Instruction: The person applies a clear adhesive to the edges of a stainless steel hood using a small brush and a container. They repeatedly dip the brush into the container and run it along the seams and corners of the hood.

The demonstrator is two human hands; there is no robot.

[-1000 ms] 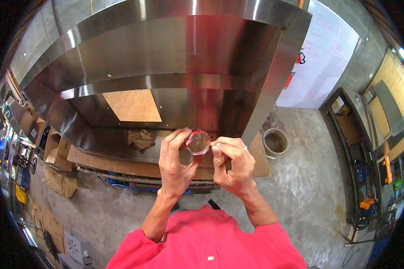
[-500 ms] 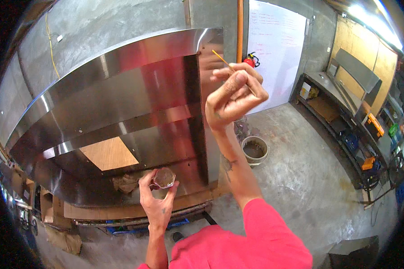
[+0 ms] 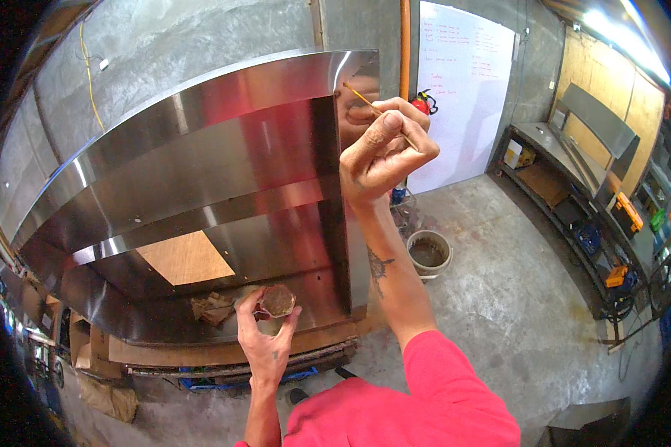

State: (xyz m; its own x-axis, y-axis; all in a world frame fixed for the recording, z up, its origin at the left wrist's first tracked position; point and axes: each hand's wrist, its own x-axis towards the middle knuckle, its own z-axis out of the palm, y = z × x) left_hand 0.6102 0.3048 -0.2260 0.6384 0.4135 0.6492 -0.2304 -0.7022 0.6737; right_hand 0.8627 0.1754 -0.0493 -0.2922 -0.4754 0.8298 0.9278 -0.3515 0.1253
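Observation:
My right hand (image 3: 389,153) is raised and closed in a pinch around a thin yellow stick (image 3: 364,99). The dark tip of the stick appears at or very close to the upper right corner of a large stainless steel hood-like box (image 3: 201,134); whether it touches cannot be made out. Lower down, my left hand (image 3: 267,344) grips a small many-sided jar (image 3: 278,300) by its sides. Its top faces up and looks brownish inside. Behind the jar, crumpled brown paper (image 3: 212,308) lies inside the steel box.
A wooden square (image 3: 186,258) shows in the steel box, which rests on a cardboard-topped stand (image 3: 306,346). Right of it, a bucket (image 3: 429,253) stands on the concrete floor. Beyond are a red fire extinguisher (image 3: 423,104), a whiteboard (image 3: 462,97) and a dark workbench (image 3: 544,167).
My right hand has shifted slightly, bringing the stick's tip against or nearer the steel corner. My left hand still holds the jar. The view has moved a little.

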